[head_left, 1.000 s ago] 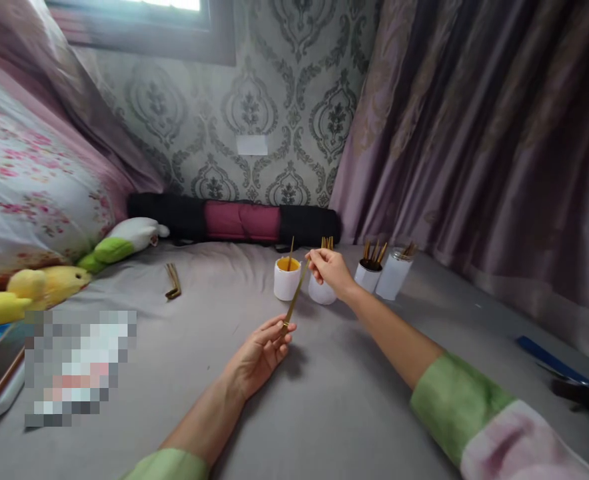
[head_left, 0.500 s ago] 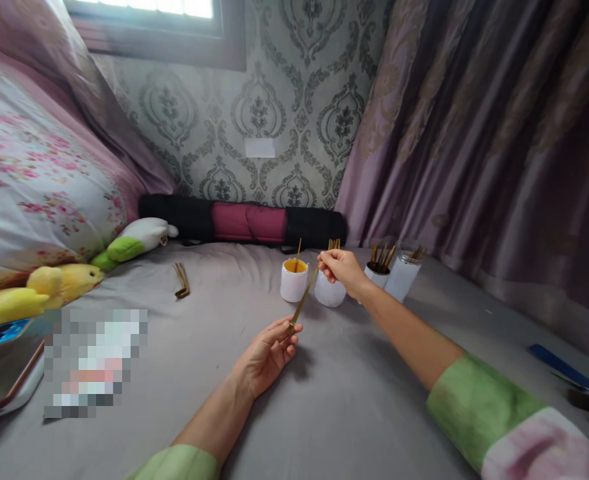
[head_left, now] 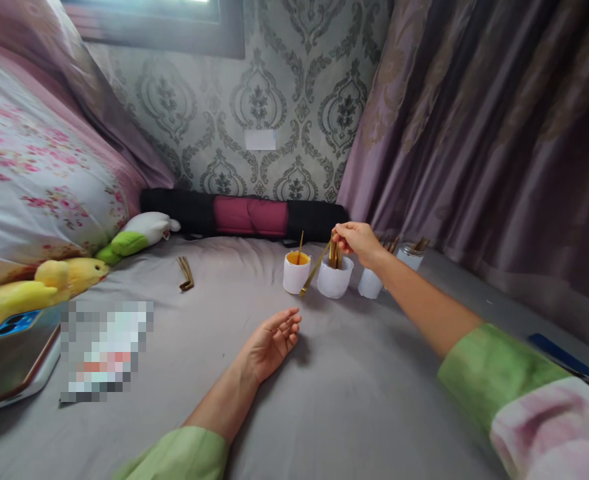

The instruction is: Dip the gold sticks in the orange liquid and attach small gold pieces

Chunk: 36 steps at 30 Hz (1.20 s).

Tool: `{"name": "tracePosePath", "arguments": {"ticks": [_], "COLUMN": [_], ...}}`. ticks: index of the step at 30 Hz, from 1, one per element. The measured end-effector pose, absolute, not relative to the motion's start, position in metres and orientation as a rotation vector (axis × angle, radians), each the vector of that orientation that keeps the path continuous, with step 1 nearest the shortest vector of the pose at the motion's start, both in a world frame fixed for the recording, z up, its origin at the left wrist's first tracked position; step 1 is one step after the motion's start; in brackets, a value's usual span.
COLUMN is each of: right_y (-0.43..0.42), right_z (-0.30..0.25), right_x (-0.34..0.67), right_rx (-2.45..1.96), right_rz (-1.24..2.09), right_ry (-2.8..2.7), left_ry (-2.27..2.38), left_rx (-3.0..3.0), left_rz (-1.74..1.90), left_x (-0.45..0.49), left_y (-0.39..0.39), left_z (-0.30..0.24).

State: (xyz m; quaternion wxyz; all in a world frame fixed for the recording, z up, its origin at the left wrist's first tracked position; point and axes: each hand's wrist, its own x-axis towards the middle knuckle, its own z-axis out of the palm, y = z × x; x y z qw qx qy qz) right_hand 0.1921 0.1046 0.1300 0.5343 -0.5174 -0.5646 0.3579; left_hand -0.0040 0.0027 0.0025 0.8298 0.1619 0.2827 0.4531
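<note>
My right hand [head_left: 357,241] is closed in a pinch on the upper end of a slim gold-coloured stick [head_left: 317,265]. The stick slants down to the left, and its lower tip hangs between two white cups. Right under that hand stands a white cup [head_left: 334,285] with several gold-coloured sticks upright in it. To its left is a white cup with a yellow inside [head_left: 295,280], holding one thin stick. My left hand [head_left: 269,343] rests palm up near the grey sheet, fingers loosely curled and apart, holding nothing.
Behind my right forearm are another white container [head_left: 370,283] and a glass-rimmed jar [head_left: 411,257] with sticks. Bent gold-coloured pieces [head_left: 185,275] lie at left, near plush toys [head_left: 74,270], a phone [head_left: 12,360] and a blurred-out packet [head_left: 109,353]. A black-and-maroon roll [head_left: 249,217] lies along the wall.
My left hand has let go of the stick's lower end. With the stick, my right hand has moved slightly right and away, over the cup of sticks. The view has shifted a little.
</note>
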Motion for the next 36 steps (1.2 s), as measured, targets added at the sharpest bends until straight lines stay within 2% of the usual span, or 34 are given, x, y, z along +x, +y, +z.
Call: {"name": "tracePosePath", "arguments": {"ticks": [20, 36], "right_y": [0.142, 0.158], "right_z": [0.169, 0.157], "right_x": [0.198, 0.177], "right_rx": [-1.275, -1.313], "right_rz": [0.514, 0.316], "right_ry": [-1.366, -1.449], "left_ry": [0.583, 0.571], "left_rx": [0.317, 0.334], "left_rz": [0.964, 0.964], "left_x": [-0.005, -0.006], "left_y": [0.004, 0.005], "left_z": [0.003, 0.001]}}
